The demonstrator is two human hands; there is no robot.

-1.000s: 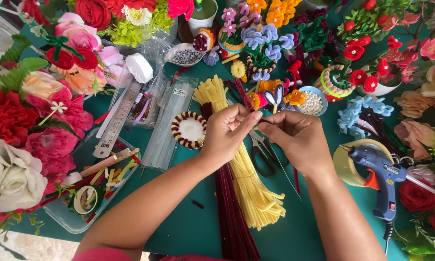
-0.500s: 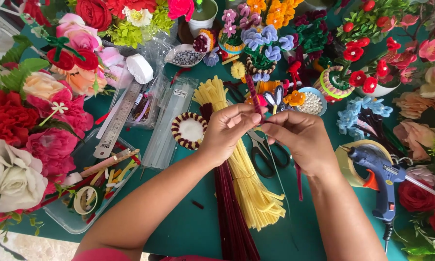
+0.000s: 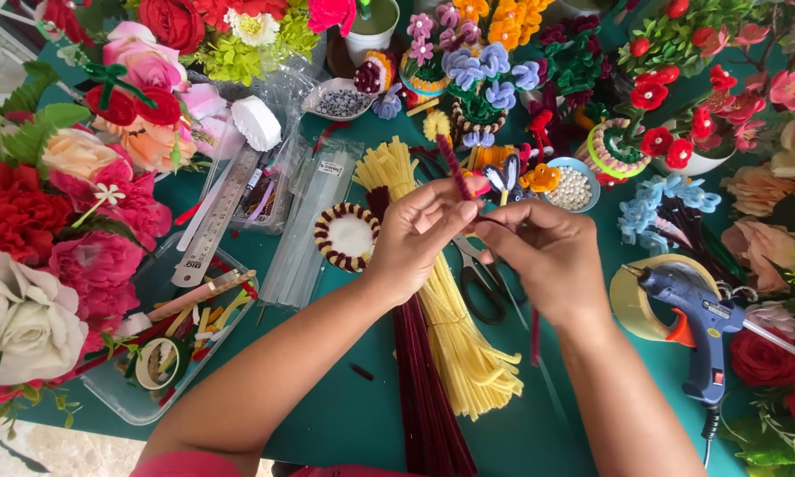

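Above the green table, my left hand and my right hand meet fingertip to fingertip and pinch a dark red pipe cleaner. Its upper end sticks up past my left thumb; a lower length hangs below my right wrist. Under my hands lie a bundle of yellow pipe cleaners and a bundle of dark red pipe cleaners. Black scissors rest on the yellow bundle beneath my right hand.
A blue glue gun and a tape roll lie right. A round red-and-white woven piece, steel ruler and clear tray of oddments sit left. Fabric flowers and small craft pots ring the table.
Both hands have stayed in place over the bundles. The pipe cleaner's upper end now stands up higher past my left thumb as my fingers work it.
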